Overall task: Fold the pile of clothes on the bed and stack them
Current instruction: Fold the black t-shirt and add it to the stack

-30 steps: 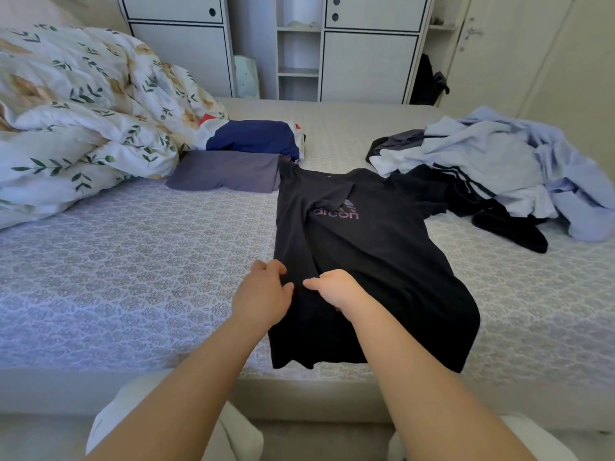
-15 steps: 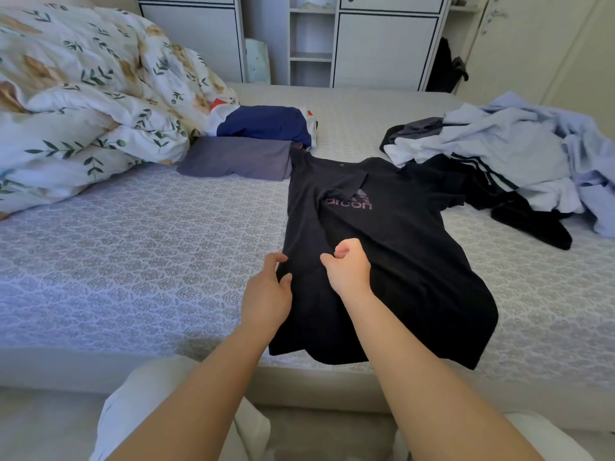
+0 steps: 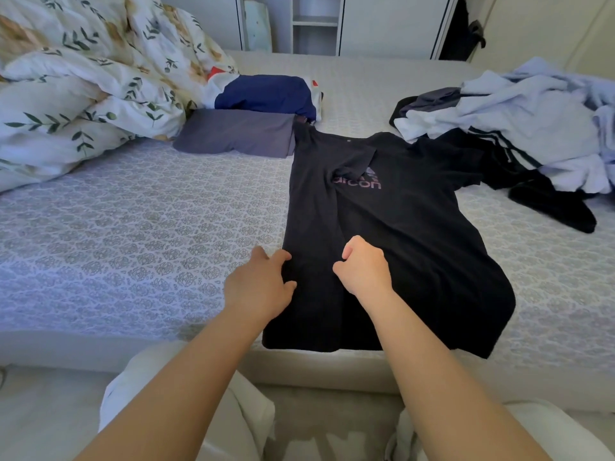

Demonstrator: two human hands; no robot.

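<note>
Left hand (image 3: 258, 287) grips the black T-shirt (image 3: 399, 234) by its folded edge; right hand (image 3: 364, 267) pinches the fabric just beside it.

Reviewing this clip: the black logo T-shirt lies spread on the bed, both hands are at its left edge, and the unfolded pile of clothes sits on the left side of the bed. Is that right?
One slip. The head view shows the unfolded pile of pale blue and black clothes on the right side of the patterned bed, not the left. The rest holds: the black logo T-shirt lies spread, with the left hand and right hand near its left edge.
</note>
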